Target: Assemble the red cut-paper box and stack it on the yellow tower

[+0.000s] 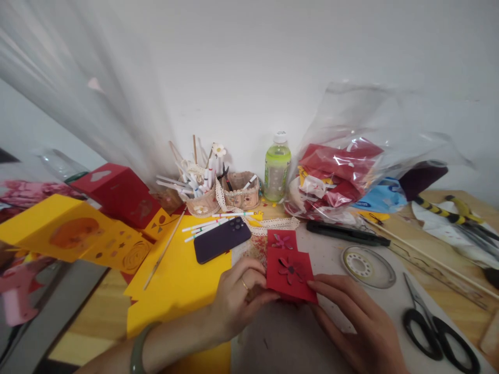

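A folded piece of red card point(307, 261) with flower-shaped cut-outs is held up over the grey mat point(268, 337). My left hand point(244, 296), with a ring and a green bangle, pinches its lower left edge. On the right side, my right hand point(353, 317) grips the card between thumb and fingers. One cut-out shows on the front panel and another on the panel behind it. The underside of the card is hidden. Yellow card sheets point(175, 280) lie to the left, with a dark phone point(222, 240) on them.
Scissors point(432, 327), a tape roll point(360, 265) and a black cutter knife point(346, 233) lie at the right. Behind stand a green bottle point(277, 169), a marker basket point(200, 200) and a plastic bag point(335, 176). A pink glue gun point(19, 291) is far left, near cut red and yellow boxes.
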`<action>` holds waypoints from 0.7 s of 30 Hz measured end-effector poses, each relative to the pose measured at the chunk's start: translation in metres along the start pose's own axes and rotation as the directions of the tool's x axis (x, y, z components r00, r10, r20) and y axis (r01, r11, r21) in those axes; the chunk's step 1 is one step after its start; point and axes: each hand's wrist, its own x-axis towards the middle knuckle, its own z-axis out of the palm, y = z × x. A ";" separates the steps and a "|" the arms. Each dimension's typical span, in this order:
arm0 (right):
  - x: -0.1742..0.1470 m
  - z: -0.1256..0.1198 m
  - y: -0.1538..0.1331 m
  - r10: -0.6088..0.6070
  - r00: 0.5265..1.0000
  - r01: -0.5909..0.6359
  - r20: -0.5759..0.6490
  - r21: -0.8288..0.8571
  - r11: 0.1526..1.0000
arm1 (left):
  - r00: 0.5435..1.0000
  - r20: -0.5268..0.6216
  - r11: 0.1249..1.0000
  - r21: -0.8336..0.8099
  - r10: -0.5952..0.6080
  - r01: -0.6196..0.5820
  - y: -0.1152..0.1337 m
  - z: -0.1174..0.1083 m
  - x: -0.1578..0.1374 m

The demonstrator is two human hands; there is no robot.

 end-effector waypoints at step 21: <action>-0.021 0.003 0.009 -0.136 0.990 0.138 0.025 -0.222 0.965 | 0.938 0.326 0.969 -0.171 -0.113 0.176 -0.018 0.004 -0.006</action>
